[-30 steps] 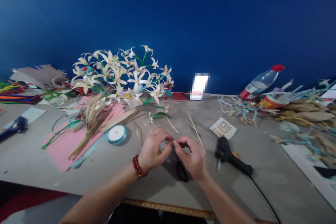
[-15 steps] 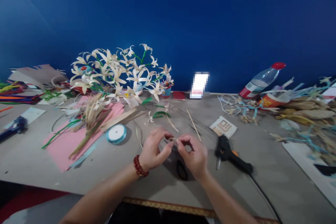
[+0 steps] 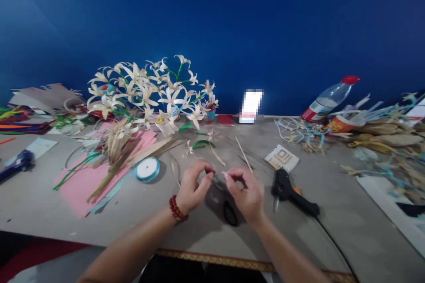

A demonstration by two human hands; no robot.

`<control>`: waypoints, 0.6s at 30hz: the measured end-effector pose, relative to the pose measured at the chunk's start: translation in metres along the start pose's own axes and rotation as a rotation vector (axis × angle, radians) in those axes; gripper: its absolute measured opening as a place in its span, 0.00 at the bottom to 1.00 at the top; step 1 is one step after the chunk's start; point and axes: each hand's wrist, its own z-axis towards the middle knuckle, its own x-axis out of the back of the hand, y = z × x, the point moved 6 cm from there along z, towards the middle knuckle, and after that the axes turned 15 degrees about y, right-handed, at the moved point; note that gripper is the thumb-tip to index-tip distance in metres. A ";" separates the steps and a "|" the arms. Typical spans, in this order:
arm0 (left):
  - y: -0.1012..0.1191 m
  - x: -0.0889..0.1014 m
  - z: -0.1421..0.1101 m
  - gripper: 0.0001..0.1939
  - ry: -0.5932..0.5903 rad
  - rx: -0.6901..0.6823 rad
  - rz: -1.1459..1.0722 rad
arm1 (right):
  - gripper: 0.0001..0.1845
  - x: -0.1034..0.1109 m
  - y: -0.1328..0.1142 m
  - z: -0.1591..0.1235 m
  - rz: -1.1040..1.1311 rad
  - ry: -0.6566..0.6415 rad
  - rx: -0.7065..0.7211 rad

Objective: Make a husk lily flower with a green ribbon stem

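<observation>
My left hand (image 3: 194, 188), a dark red bead bracelet (image 3: 178, 208) at its wrist, is above the middle of the table with thumb and forefinger pinched together. What that pinch holds, if anything, is too small to make out. A short gap to the right, my right hand (image 3: 246, 192) also pinches, and a small pale bit shows at its fingertips, too blurred to name. Below the hands lie scissors, of which a black handle loop (image 3: 230, 213) shows best. Beyond the fingertips are a thin husk strip (image 3: 217, 155) and a green-stemmed piece (image 3: 203, 144).
White handmade flowers (image 3: 149, 90) stand at the back left. Pink sheets (image 3: 78, 188) and a blue ribbon spool (image 3: 146, 170) lie on the left. At right are a black glue gun (image 3: 294, 194) with its cord, a plastic bottle (image 3: 327, 101) and dried husks (image 3: 388, 137).
The fingertips, close together a second ago, have drawn apart. A pale strip seen between them half a second ago no longer spans the gap. The view has shifted slightly.
</observation>
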 end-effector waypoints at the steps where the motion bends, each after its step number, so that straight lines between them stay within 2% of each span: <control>1: 0.005 -0.002 -0.001 0.06 -0.021 -0.035 -0.004 | 0.05 -0.003 -0.001 -0.001 0.000 -0.031 0.002; 4: 0.014 -0.007 -0.004 0.05 -0.038 -0.135 0.025 | 0.05 -0.008 -0.006 -0.005 0.007 -0.097 0.010; 8: 0.012 -0.006 -0.003 0.06 0.007 -0.202 0.063 | 0.06 -0.011 -0.009 -0.006 0.023 -0.126 0.040; 10: 0.009 -0.002 0.000 0.06 0.043 -0.204 0.087 | 0.06 -0.009 -0.009 -0.006 0.025 -0.099 0.051; 14: 0.003 0.011 0.007 0.08 0.121 -0.121 0.140 | 0.05 -0.001 -0.005 -0.002 0.010 0.007 0.022; 16: 0.006 0.011 0.006 0.07 0.088 -0.124 0.136 | 0.05 -0.002 -0.005 -0.002 0.005 -0.006 0.014; 18: 0.011 0.006 0.003 0.06 0.037 -0.187 0.136 | 0.05 -0.004 -0.006 -0.002 0.002 -0.037 0.016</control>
